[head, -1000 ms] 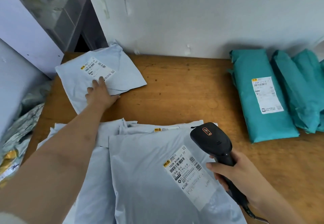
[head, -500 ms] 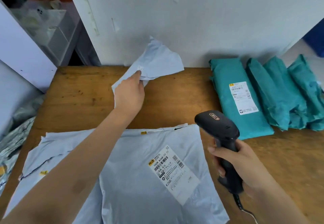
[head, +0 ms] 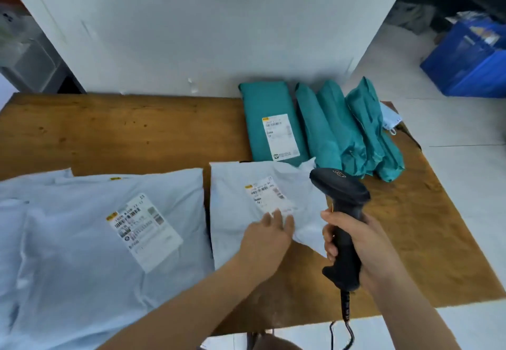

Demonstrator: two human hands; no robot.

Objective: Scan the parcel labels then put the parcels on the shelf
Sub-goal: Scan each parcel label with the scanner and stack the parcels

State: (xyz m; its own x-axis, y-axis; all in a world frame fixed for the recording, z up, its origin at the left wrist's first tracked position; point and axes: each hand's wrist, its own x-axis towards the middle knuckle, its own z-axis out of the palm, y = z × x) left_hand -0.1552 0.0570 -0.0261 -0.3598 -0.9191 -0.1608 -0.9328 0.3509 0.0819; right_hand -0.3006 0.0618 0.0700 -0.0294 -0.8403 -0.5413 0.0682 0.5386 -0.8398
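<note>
Since one head view is all that is given, everything is read from it. A small grey parcel (head: 241,229) is seen flat on the bench (head: 123,130), right of centre, with its label (head: 267,194) face up. The left hand (head: 269,230) is laid on it with straight, slightly spread fingers, the tips touching the label's near edge; nothing is gripped. The right hand (head: 353,242) is wrapped round the handle of a black scanner (head: 339,193), which is held upright just right of the parcel, its head over the crumpled right edge. Whether the window is aimed at the barcode cannot be told.

The step in hand is judged to be the scan of this label. It would be done well if the film were pressed smooth, the fingers kept clear of the barcode, and the scanner head tipped down and left until the whole code is squarely faced. The wrinkled corner beneath the scanner should be kept from folding over the print.

A big parcel (head: 82,253), label up, lies to the left, and teal parcels (head: 328,130) lie at the far right. A blue crate (head: 471,59) stands on the floor beyond. No shelf can be made out with certainty.
</note>
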